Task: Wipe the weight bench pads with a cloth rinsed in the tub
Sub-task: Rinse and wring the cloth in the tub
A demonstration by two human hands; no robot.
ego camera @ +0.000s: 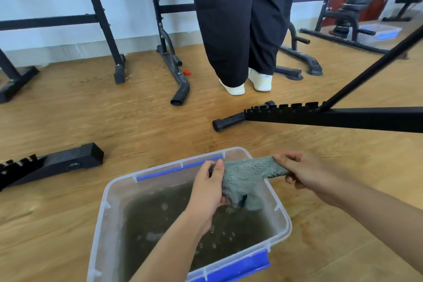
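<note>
Wood floor (137,121) of a gym. Left hand (209,186) and right hand (304,173) each grip an end of the cloth (246,181), stretched over the tub (107,204) of murky water. Risk: the right end overhangs the rim, so wringing may drip onto the floor.

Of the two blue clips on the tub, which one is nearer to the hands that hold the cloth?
The far blue clip, on the tub's back rim just beside the left hand. The other blue clip sits on the near rim, below both hands and the cloth.
</note>
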